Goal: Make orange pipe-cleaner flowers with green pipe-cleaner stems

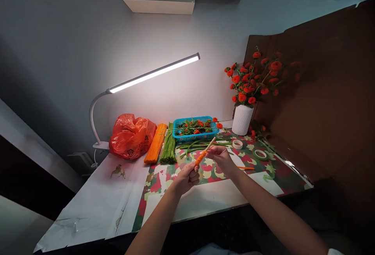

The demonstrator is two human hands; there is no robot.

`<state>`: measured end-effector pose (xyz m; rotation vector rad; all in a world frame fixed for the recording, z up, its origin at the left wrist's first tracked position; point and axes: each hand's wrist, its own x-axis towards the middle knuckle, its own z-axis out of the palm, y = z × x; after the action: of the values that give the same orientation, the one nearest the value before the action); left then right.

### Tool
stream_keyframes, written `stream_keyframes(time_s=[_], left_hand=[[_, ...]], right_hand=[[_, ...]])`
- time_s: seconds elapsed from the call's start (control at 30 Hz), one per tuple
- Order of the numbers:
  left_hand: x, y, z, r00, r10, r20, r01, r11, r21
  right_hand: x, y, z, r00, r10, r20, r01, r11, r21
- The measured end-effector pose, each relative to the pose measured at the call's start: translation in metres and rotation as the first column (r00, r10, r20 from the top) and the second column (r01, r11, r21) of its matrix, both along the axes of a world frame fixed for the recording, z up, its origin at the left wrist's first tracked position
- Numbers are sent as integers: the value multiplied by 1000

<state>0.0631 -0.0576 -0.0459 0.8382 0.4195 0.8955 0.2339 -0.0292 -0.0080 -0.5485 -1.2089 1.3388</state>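
Note:
A thin wooden stick [210,143] slants up to the right above the table, with an orange fuzzy strip [200,157] coiled around its lower part. My left hand [189,175] is closed around the lower end of the stick and coil. At the upper end of the coil, the fingers of my right hand [222,159] are pinched together against the orange strip. Another orange strip [246,168] lies on the table beyond my right wrist.
Behind the hands are a blue basket [175,133] of flower pieces, green stems [168,149], orange stems [156,145] and a red bag [130,136]. Tape rolls [237,144] and a white vase [243,120] stand right. A lamp [155,73] hangs over the table.

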Motion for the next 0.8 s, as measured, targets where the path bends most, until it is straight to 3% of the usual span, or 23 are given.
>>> stream_keyframes(time_s=[0.13, 0.4, 0.53, 0.8], left_hand=[[-2, 0, -1, 997, -75, -12, 75, 997, 12], [-3, -1, -7, 946, -313, -80, 304, 947, -107], [-5, 0, -7, 926, -371, -68, 357, 921, -156], [-5, -1, -8, 905, -418, -76, 399, 898, -185]], right_hand=[[1, 5, -2, 984, 152, -89, -164, 977, -138], [18, 17, -2, 871, 491, 9, -485, 863, -141], [20, 16, 8, 819, 559, 128, -553, 829, -77], [21, 11, 14, 753, 639, 160, -638, 767, -62]])
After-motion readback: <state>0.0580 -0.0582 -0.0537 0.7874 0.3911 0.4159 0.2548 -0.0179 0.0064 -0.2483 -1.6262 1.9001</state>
